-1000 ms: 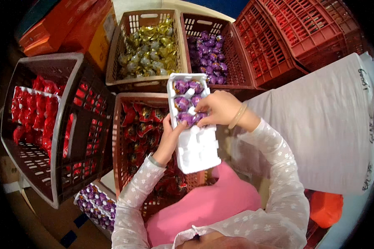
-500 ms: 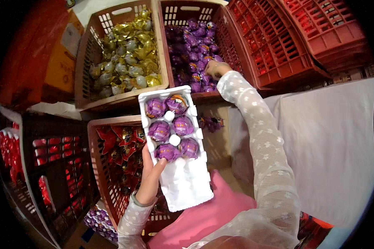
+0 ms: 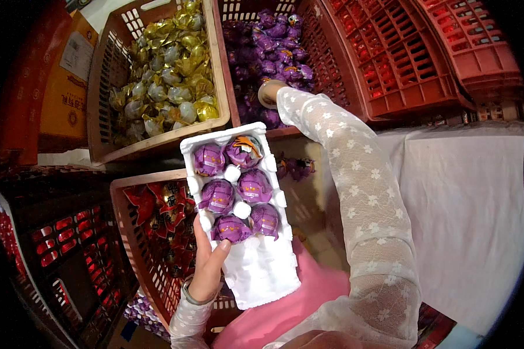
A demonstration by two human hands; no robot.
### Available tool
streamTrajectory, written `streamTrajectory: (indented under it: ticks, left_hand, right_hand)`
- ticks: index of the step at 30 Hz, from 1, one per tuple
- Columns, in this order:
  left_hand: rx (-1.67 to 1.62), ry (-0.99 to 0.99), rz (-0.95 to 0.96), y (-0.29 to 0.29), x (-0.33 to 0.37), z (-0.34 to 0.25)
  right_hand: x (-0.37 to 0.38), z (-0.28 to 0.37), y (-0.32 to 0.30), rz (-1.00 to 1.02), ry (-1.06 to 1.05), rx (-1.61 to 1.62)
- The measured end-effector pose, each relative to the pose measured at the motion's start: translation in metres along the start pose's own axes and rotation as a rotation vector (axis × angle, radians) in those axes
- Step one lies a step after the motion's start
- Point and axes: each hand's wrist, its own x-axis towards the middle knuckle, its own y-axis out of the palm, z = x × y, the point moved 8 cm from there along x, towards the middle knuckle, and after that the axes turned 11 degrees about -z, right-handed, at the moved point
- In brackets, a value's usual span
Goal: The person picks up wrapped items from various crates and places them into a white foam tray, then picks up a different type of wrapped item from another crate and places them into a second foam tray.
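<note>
My left hand grips the lower left edge of a white foam tray, its thumb on top. Several round purple-wrapped balls fill the tray's far part, while the near end is bare white foam. Beyond the tray, my right hand reaches down into a reddish-brown plastic crate that holds many loose purple-wrapped balls. Its fingers are hidden behind the wrist and among the balls, so what they hold does not show.
A crate of gold-wrapped balls stands left of the purple one. Below it sits a crate with red and black wrapped pieces. Stacked red crates are at far right, above a white cloth surface. Orange cartons stand left.
My right hand has shifted left and deeper among the purple balls, and its fingers have gone out of sight. The tray in my left hand has moved slightly left and nearer.
</note>
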Motion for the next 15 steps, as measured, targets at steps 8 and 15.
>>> streamTrajectory:
  ticks: [8,15]
  left_hand:
    - [0.004,0.047,0.009,0.002,0.0,-0.003]
    - [-0.008,0.062,-0.02,-0.003,-0.003,-0.003]
  right_hand:
    - [-0.033,-0.029,-0.006,-0.489,0.599,0.461]
    - [-0.013,-0.003,0.0,-0.378,0.482,0.327]
